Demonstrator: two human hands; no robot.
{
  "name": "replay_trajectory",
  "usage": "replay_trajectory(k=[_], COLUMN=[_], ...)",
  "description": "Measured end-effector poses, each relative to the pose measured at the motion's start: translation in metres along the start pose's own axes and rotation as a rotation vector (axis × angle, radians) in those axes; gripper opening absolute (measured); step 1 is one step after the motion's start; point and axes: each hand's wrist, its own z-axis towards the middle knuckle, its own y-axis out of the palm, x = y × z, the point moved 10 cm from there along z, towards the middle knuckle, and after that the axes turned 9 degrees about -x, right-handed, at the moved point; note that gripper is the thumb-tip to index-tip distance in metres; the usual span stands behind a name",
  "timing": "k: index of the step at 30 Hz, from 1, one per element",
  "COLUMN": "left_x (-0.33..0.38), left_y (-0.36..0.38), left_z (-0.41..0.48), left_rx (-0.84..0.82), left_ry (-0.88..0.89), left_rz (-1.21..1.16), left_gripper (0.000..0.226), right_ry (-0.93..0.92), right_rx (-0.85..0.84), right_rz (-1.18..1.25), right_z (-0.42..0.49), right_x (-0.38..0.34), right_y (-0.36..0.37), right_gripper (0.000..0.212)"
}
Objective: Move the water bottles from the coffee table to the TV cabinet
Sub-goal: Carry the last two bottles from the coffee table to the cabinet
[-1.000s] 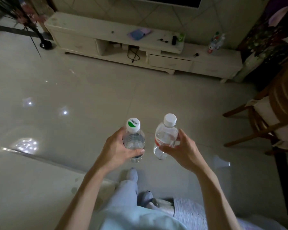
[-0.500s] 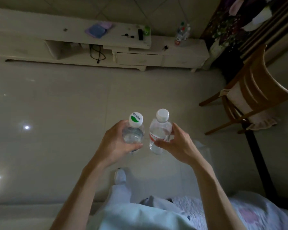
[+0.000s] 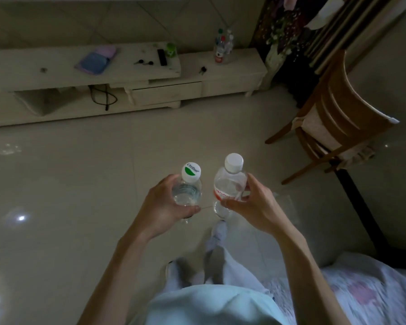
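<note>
Gripping one water bottle (image 3: 188,188) each (image 3: 230,184), both hands (image 3: 161,205) (image 3: 251,205) face bare floor (image 3: 103,172) before the TV cabinet (image 3: 150,90).

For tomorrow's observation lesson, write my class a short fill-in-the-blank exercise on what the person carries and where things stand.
1. The left hand holds a clear plastic bottle whose white cap bears a ____ patch.
2. The right hand holds a clear bottle with a ____ label.
3. Several bottles already stand on the pale TV cabinet near its ____ end.

Missing words: green; red; right
</note>
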Motion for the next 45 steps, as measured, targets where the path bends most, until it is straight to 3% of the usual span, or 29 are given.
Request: replay_trajectory(k=[12,19,30,45], left_x=[0.098,0.155,0.154,0.182], left_y=[-0.002,-0.005,-0.043,-0.168], left_z=[0.159,0.228,0.340,0.523], left_rx=[0.037,0.077,0.044,-0.060], left_ry=[0.011,0.035,0.012,0.114], left_rz=[0.082,0.076,0.026,0.035], left_gripper=[0.062,0.058,0.068,0.071], right_ry=[-0.074,-0.117,-0.060,-0.004], right_rx=[0.030,0.076,0.041,0.140], right_rz=[0.025,0.003,-0.037,0.059], right_z=[0.126,0.182,0.291,0.453], right_x=[-0.003,-0.011,-0.024,-0.121], right_y=[-0.133,-0.204,-0.227,-0.271], right_gripper=[0.049,0.059,0.061,0.055])
